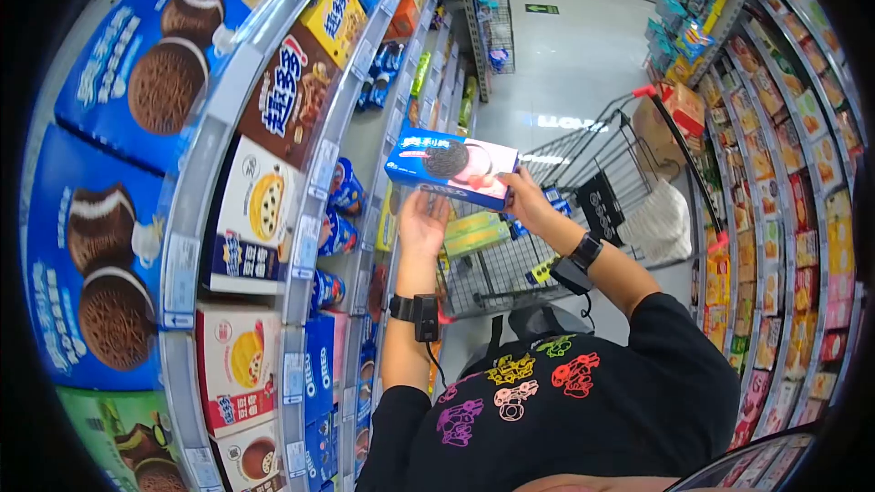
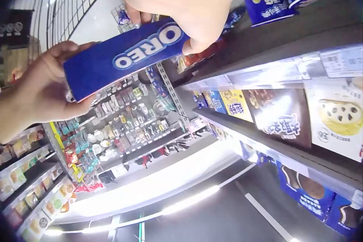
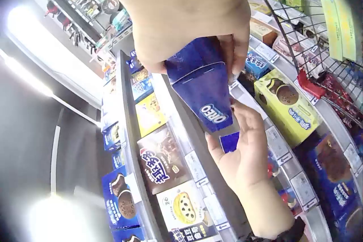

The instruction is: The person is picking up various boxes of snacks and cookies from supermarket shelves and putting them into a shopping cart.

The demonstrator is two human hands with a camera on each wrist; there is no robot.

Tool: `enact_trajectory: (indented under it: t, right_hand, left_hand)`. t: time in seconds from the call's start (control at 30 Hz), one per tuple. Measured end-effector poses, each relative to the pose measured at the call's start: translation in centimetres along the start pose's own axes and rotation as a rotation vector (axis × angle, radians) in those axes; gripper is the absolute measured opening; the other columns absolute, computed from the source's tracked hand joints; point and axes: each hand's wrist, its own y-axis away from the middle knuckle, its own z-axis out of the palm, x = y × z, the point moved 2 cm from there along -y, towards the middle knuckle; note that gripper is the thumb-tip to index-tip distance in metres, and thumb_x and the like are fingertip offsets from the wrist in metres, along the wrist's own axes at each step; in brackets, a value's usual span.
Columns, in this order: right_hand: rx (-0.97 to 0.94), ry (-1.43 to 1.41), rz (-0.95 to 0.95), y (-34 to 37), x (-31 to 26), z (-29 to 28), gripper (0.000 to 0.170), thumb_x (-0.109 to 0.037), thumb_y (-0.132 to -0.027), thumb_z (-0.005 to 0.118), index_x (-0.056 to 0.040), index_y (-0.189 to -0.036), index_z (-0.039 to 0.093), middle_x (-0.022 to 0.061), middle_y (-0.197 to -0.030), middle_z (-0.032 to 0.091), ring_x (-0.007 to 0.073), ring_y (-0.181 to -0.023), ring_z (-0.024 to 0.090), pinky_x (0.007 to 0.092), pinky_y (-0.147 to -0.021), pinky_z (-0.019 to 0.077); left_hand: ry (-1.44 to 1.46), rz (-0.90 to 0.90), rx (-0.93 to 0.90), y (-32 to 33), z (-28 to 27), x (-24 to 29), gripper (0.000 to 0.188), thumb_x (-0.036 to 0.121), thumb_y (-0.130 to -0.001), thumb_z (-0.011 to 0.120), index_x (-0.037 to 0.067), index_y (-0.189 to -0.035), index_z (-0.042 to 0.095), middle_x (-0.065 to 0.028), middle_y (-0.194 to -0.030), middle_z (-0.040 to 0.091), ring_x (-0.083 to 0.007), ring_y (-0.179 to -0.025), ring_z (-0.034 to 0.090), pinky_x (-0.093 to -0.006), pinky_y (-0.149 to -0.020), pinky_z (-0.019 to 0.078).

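Observation:
A blue and pink Oreo biscuit box [image 1: 453, 169] is held in front of the chest, between shelf and cart. My left hand [image 1: 424, 223] grips its left end from below; the left wrist view shows that thumb on the lettered side and fingers behind. At the opposite end, my right hand [image 1: 533, 203] holds the box between thumb and fingers. The right wrist view looks along the dark blue carton [image 3: 201, 91], the right hand [image 3: 187, 15] at its near end and the left hand [image 3: 247, 148] at its far end.
Biscuit boxes line the left shelf, among them a brown box [image 1: 287, 91] and large blue cartons [image 1: 91, 255]. A wire shopping cart [image 1: 492, 282] stands just ahead, with a green box [image 1: 476, 233] showing beside its mesh. More packed shelves [image 1: 775, 173] run along the right.

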Motion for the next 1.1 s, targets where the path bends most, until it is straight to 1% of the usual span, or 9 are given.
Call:
enact_trajectory:
  t: [0.2, 0.23, 0.37, 0.53, 0.8, 0.83, 0.93, 0.97, 1.1]
  right_hand:
    - [-0.092, 0.067, 0.051, -8.0, 1.2, 2.2, 0.061, -0.026, -0.080, 0.063, -0.0095, -0.125, 0.025, 0.0136, -0.105, 0.054, 0.0219, -0.083, 0.062, 0.0362, -0.069, 0.0529]
    - [-0.090, 0.074, 0.053, -8.8, 1.6, 3.0, 0.063, -0.026, -0.079, 0.064, -0.0095, -0.126, 0.024, 0.0135, -0.105, 0.054, 0.0218, -0.083, 0.062, 0.0362, -0.068, 0.0530]
    - [-0.028, 0.103, 0.024, -11.1, 3.4, 5.8, 0.063, -0.025, -0.078, 0.066, -0.0086, -0.124, 0.026, 0.0124, -0.106, 0.054, 0.0208, -0.085, 0.061, 0.0358, -0.066, 0.0536]
    - [0.029, 0.216, 0.007, -12.4, 4.6, 8.1, 0.063, -0.023, -0.077, 0.067, -0.0084, -0.124, 0.028, 0.0121, -0.106, 0.054, 0.0189, -0.087, 0.059, 0.0346, -0.065, 0.0527]
    - [-0.017, 0.403, -0.127, -14.7, 7.4, 10.2, 0.062, -0.034, -0.076, 0.067, 0.0018, -0.115, 0.036, 0.0153, -0.097, 0.058, 0.0202, -0.084, 0.060, 0.0316, -0.070, 0.0499]
    - [0.027, 0.525, -0.212, -15.0, 7.6, 10.4, 0.061, -0.044, -0.078, 0.063, 0.0032, -0.109, 0.041, 0.0171, -0.091, 0.060, 0.0223, -0.081, 0.061, 0.0318, -0.069, 0.0496]
    - [-0.031, 0.670, -0.090, -14.0, 6.4, 10.8, 0.062, -0.053, -0.078, 0.058, 0.0030, -0.103, 0.046, 0.0171, -0.085, 0.061, 0.0241, -0.077, 0.063, 0.0318, -0.064, 0.0498]
    - [-0.038, 0.639, -0.145, -16.2, 9.2, 9.8, 0.062, -0.056, -0.078, 0.056, 0.0028, -0.097, 0.051, 0.0157, -0.078, 0.062, 0.0220, -0.069, 0.063, 0.0317, -0.057, 0.0495]
    - [-0.047, 0.631, -0.036, -13.5, 6.5, 9.8, 0.057, -0.054, -0.081, 0.053, 0.0021, -0.092, 0.054, 0.0137, -0.072, 0.062, 0.0191, -0.059, 0.061, 0.0301, -0.053, 0.0488]
  left_hand:
    - [0.032, 0.113, 0.072, -2.0, 1.7, 1.2, 0.034, 0.024, -0.082, 0.054, 0.008, -0.112, 0.049, -0.0041, -0.117, 0.050, -0.0220, -0.106, 0.047, -0.0379, -0.087, 0.0394]
    - [0.001, 0.099, 0.091, -2.1, 1.7, 1.6, 0.026, 0.024, -0.082, 0.052, 0.010, -0.104, 0.051, -0.0025, -0.109, 0.054, -0.0202, -0.105, 0.049, -0.0407, -0.089, 0.0398]
    - [0.001, 0.103, 0.096, -3.1, 1.1, 2.7, 0.023, 0.025, -0.082, 0.051, 0.012, -0.100, 0.054, 0.0003, -0.100, 0.059, -0.0178, -0.101, 0.052, -0.0434, -0.088, 0.0378]
    - [0.032, 0.117, 0.162, -3.4, 0.9, 3.6, 0.018, 0.025, -0.080, 0.053, 0.013, -0.093, 0.057, 0.0022, -0.095, 0.060, -0.0168, -0.096, 0.053, -0.0432, -0.087, 0.0384]
    - [0.104, 0.109, 0.136, -4.8, -2.2, 4.9, 0.017, 0.026, -0.077, 0.057, 0.014, -0.088, 0.059, 0.0040, -0.089, 0.062, -0.0128, -0.095, 0.052, -0.0391, -0.086, 0.0372]
    - [0.105, 0.108, 0.150, -4.8, -2.2, 4.9, 0.020, 0.026, -0.078, 0.054, 0.013, -0.093, 0.058, 0.0027, -0.094, 0.061, -0.0154, -0.098, 0.052, -0.0406, -0.088, 0.0361]
    - [0.159, 0.108, 0.110, -4.1, -1.8, 5.0, 0.028, 0.028, -0.079, 0.049, 0.011, -0.099, 0.055, -0.0019, -0.101, 0.058, -0.0218, -0.102, 0.051, -0.0460, -0.091, 0.0353]
    - [0.162, 0.101, 0.089, -4.1, -1.9, 5.0, 0.031, 0.029, -0.079, 0.047, 0.011, -0.103, 0.054, -0.0017, -0.106, 0.056, -0.0224, -0.104, 0.050, -0.0454, -0.091, 0.0346]
    - [0.152, 0.096, 0.019, -4.2, -2.9, 4.4, 0.041, 0.032, -0.079, 0.042, 0.012, -0.113, 0.052, -0.0012, -0.119, 0.052, -0.0231, -0.110, 0.045, -0.0447, -0.093, 0.0330]
